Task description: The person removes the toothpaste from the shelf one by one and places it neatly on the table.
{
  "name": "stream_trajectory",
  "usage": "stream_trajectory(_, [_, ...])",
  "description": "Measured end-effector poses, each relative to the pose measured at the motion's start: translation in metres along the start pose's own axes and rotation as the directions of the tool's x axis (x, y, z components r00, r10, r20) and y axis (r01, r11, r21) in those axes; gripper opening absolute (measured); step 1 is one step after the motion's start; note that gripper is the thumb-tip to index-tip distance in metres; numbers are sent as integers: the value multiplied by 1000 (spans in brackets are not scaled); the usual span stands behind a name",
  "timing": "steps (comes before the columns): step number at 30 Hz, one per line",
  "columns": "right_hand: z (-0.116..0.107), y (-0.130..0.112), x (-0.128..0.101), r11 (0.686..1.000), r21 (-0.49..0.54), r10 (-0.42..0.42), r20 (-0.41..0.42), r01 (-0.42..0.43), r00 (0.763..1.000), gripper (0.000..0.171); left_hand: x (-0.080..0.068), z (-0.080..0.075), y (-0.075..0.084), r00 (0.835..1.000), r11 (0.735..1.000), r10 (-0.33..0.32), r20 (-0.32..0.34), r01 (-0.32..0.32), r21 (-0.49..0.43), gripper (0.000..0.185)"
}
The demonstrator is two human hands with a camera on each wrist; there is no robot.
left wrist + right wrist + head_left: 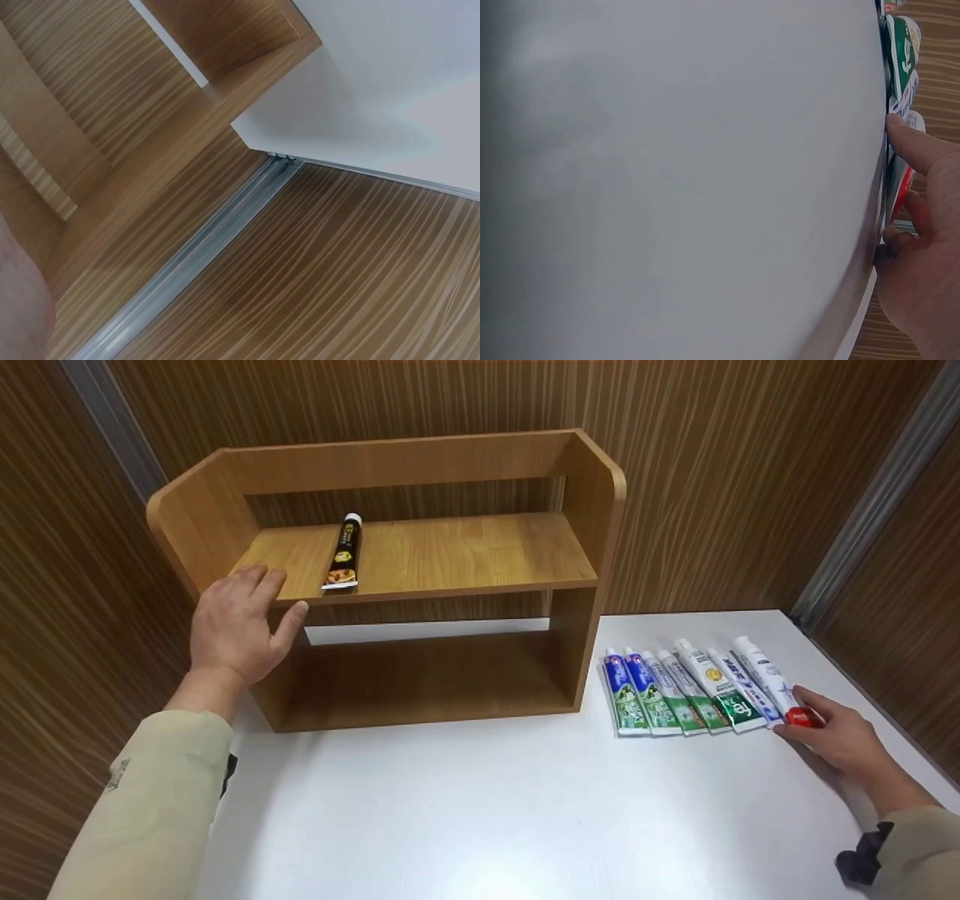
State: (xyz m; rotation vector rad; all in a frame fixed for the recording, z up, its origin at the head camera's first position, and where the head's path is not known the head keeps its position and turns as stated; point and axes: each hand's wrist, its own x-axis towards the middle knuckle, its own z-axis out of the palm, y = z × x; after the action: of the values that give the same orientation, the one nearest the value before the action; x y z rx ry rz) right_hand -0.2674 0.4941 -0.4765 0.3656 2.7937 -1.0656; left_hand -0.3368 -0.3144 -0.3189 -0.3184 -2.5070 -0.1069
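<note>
My left hand (236, 622) rests at the left front corner of the upper shelf (465, 555), fingers extended and thumb apart; only a sliver of that hand (22, 300) shows in the left wrist view. To its right on that shelf lies a black toothpaste tube (345, 551), white cap towards the back. On the white table, my right hand (844, 735) pinches the red lower end of the rightmost white toothpaste tube (776, 679) between thumb and fingers. In the right wrist view, the red part (904, 191) appears between thumb and curled fingers. The tube still lies flat.
Several toothpaste tubes lie side by side left of the held one, including blue-green ones (626, 694) and a white-green one (716, 682). The two-tier wooden rack (589, 645) stands on the white table (465, 802) against striped wood panels (712, 495).
</note>
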Motion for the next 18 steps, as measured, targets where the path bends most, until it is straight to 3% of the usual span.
stream_trajectory(18, [0,-6,-4,1000,30,-2,-4,3,1000,121,-1,-1,0,1000,1000,3,-1,-3,-2,66])
